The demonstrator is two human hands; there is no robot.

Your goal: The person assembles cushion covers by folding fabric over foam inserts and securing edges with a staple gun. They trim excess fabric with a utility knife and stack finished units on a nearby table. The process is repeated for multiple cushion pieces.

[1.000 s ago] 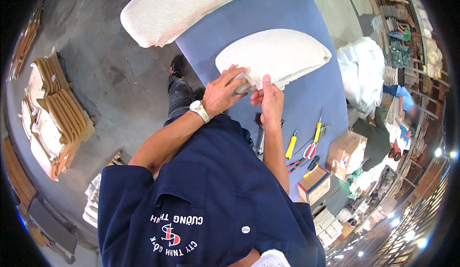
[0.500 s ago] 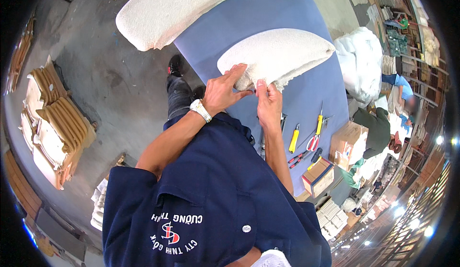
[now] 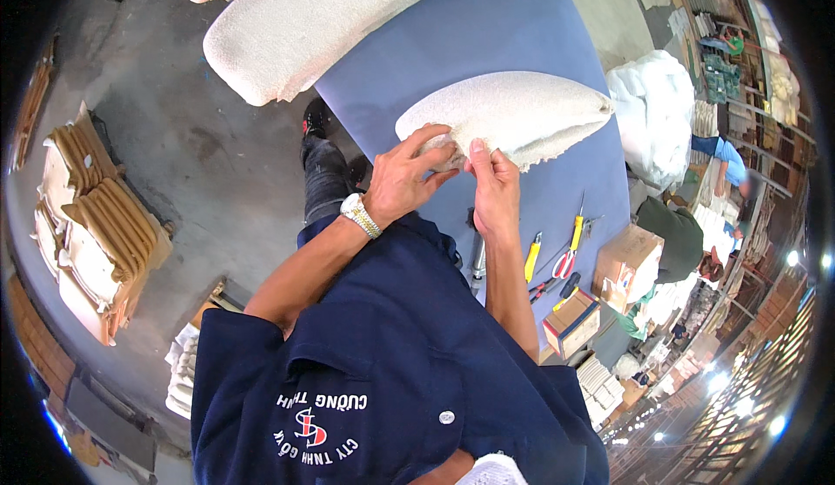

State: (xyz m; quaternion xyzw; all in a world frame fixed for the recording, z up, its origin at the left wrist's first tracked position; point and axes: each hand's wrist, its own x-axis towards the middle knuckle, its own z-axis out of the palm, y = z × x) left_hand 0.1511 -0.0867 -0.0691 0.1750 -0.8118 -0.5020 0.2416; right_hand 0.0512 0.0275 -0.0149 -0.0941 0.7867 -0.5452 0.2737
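On the blue-grey tabletop (image 3: 487, 28) lies a curved, cushion-like piece covered in nubby white fabric (image 3: 513, 107), its near edge ragged. My left hand (image 3: 404, 172), with a watch on the wrist, grips the near left corner of the cover, fingers bent over the fabric. My right hand (image 3: 496, 189) pinches the near edge of the same fabric between thumb and fingers, just right of my left hand. What lies under the fabric at my fingertips is hidden.
Right of my forearm lie a yellow cutter (image 3: 533, 257), red-handled scissors (image 3: 567, 259), pliers (image 3: 544, 288) and a small open box (image 3: 571, 321). A larger white padded piece (image 3: 322, 28) sits at the far left. Beyond the right edge are a plastic-wrapped bundle (image 3: 652, 115) and a cardboard box (image 3: 628, 263).
The white piece sits slightly lower in view and its front is tilted a little differently. My left fingers have curled further over the fabric; my right hand keeps its pinch.
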